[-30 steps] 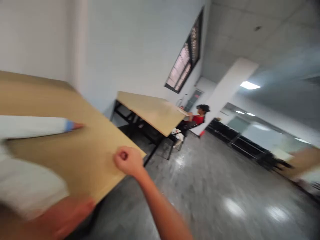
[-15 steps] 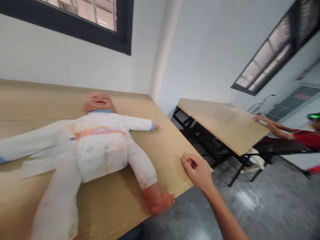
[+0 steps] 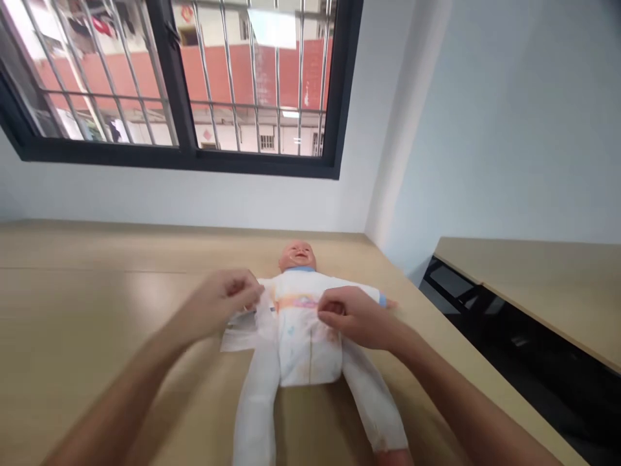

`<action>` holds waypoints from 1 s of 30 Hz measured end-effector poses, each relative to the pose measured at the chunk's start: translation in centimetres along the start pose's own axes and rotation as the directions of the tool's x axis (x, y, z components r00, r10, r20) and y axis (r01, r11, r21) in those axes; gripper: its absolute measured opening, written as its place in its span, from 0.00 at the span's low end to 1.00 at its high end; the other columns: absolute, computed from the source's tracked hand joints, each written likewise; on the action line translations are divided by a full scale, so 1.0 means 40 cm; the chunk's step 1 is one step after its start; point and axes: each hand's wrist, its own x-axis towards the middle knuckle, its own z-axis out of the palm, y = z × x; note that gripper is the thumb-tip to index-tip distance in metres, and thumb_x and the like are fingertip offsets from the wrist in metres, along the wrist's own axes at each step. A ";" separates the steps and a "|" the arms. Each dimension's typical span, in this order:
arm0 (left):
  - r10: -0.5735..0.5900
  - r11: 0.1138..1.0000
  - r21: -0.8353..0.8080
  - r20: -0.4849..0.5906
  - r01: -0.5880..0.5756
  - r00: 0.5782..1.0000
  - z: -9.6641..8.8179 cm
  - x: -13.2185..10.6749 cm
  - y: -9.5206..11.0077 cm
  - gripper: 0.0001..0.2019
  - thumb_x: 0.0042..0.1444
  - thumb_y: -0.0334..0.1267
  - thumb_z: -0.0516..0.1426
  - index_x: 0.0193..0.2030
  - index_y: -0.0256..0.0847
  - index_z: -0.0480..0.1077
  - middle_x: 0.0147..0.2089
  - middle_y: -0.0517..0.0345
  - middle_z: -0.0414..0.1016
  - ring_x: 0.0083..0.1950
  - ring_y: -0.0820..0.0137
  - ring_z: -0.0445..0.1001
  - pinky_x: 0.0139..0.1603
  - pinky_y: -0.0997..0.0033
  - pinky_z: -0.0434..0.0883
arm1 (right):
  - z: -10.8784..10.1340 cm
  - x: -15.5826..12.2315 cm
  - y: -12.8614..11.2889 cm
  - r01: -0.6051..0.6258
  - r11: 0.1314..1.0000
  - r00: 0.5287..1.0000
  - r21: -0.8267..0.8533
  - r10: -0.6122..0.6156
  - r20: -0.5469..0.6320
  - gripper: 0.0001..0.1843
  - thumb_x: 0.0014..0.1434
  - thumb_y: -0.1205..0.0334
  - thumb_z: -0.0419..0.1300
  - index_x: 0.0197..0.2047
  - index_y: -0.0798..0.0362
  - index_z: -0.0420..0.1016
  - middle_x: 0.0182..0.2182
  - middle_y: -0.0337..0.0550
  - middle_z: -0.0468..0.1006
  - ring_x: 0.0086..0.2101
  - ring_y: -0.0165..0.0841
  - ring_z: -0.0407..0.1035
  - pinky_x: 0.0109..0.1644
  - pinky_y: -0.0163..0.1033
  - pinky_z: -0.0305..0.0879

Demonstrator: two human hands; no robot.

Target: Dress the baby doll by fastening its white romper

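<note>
A baby doll (image 3: 297,257) lies on its back on the wooden table (image 3: 160,395), head toward the wall. It wears white clothing with blue cuffs, and a white diaper (image 3: 301,369) covers its middle. My left hand (image 3: 218,304) is closed, its fingertips beside thin white material (image 3: 264,317) near the doll's side; blur hides whether they grip it. Over the upper front of the diaper hovers my right hand (image 3: 356,317), fingers curled in, with any held thing hidden. A loose white flap (image 3: 240,340) spreads out on the tabletop below my left hand.
Behind the table, a dark-framed window (image 3: 262,162) with metal bars is set in the pale wall (image 3: 218,200). A second wooden table (image 3: 543,285) with a black base stands at the right, across a gap.
The view has swung left and up, bringing the window in and leaving the other person out. My right hand has gone from the table's edge to above the diaper; my left hand has appeared.
</note>
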 end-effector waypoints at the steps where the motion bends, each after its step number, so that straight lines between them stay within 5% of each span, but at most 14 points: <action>1: 0.028 1.000 0.010 0.060 -0.029 0.998 0.010 0.006 -0.005 0.17 0.56 0.50 0.58 0.33 0.34 0.70 0.28 0.60 0.68 0.29 0.75 0.66 0.30 0.76 0.64 | 0.008 0.037 -0.007 0.017 0.999 0.999 -0.032 -0.016 0.035 0.09 0.56 0.62 0.54 0.31 0.57 0.72 0.27 0.37 0.72 0.27 0.22 0.61 0.29 0.28 0.52; 3: 0.059 0.998 0.029 0.142 -0.064 0.988 0.041 0.018 -0.034 0.19 0.55 0.53 0.57 0.34 0.35 0.69 0.28 0.61 0.67 0.29 0.75 0.64 0.28 0.77 0.60 | 0.026 0.097 -0.012 0.028 0.993 0.996 -0.114 -0.018 0.087 0.09 0.54 0.60 0.56 0.30 0.57 0.71 0.26 0.36 0.71 0.26 0.22 0.58 0.28 0.29 0.49; 7: -0.040 0.999 0.033 0.096 0.037 0.995 0.075 0.036 -0.110 0.24 0.51 0.57 0.58 0.42 0.37 0.64 0.31 0.61 0.66 0.30 0.74 0.63 0.28 0.76 0.59 | 0.058 0.157 -0.004 0.007 0.969 0.995 -0.246 0.018 0.100 0.16 0.54 0.53 0.58 0.25 0.58 0.64 0.21 0.34 0.65 0.24 0.21 0.53 0.26 0.30 0.43; 9: -0.093 0.994 -0.035 0.164 0.100 0.982 0.071 0.041 -0.129 0.24 0.50 0.58 0.59 0.38 0.37 0.63 0.28 0.63 0.63 0.28 0.75 0.60 0.26 0.77 0.55 | 0.068 0.165 -0.001 0.009 0.967 0.996 -0.254 0.013 0.084 0.17 0.54 0.53 0.58 0.24 0.58 0.62 0.20 0.34 0.63 0.23 0.21 0.51 0.26 0.31 0.42; 12: -0.024 0.987 -0.143 0.275 0.066 0.961 0.064 0.048 -0.134 0.21 0.52 0.54 0.59 0.28 0.37 0.58 0.24 0.66 0.55 0.26 0.78 0.53 0.26 0.77 0.49 | 0.073 0.167 -0.005 0.062 0.977 0.995 -0.202 -0.044 0.090 0.13 0.54 0.58 0.57 0.25 0.58 0.63 0.20 0.33 0.64 0.23 0.21 0.52 0.26 0.30 0.43; 17: 0.083 0.976 -0.210 0.133 -0.054 0.988 0.083 0.053 -0.128 0.16 0.56 0.49 0.55 0.30 0.37 0.61 0.27 0.64 0.56 0.29 0.76 0.54 0.29 0.76 0.52 | 0.092 0.173 -0.016 0.160 0.984 0.987 -0.073 -0.161 -0.009 0.06 0.55 0.61 0.57 0.36 0.54 0.72 0.33 0.36 0.72 0.32 0.23 0.62 0.35 0.28 0.56; 20: 0.113 0.990 -0.085 0.023 -0.111 0.993 0.102 0.048 -0.129 0.13 0.58 0.46 0.52 0.31 0.38 0.61 0.29 0.61 0.60 0.32 0.72 0.58 0.33 0.74 0.57 | 0.109 0.175 -0.016 0.224 0.970 0.973 -0.090 -0.228 -0.036 0.08 0.56 0.63 0.57 0.40 0.51 0.74 0.39 0.39 0.72 0.38 0.25 0.65 0.44 0.30 0.60; 25: 0.166 0.962 0.233 -0.080 -0.143 0.983 0.117 0.057 -0.147 0.08 0.60 0.38 0.47 0.32 0.39 0.62 0.33 0.56 0.67 0.35 0.68 0.64 0.38 0.70 0.59 | 0.122 0.173 -0.016 0.323 0.936 0.945 -0.140 -0.313 0.090 0.10 0.58 0.60 0.59 0.43 0.47 0.77 0.49 0.37 0.72 0.45 0.28 0.67 0.51 0.32 0.61; 30: 0.038 0.894 0.448 -0.092 0.007 0.995 0.046 0.054 -0.158 0.05 0.55 0.32 0.49 0.30 0.39 0.65 0.31 0.56 0.70 0.34 0.69 0.66 0.36 0.71 0.57 | 0.125 0.178 -0.013 0.360 0.921 0.930 -0.148 -0.343 0.130 0.08 0.60 0.61 0.58 0.41 0.49 0.77 0.47 0.35 0.74 0.47 0.27 0.67 0.52 0.31 0.60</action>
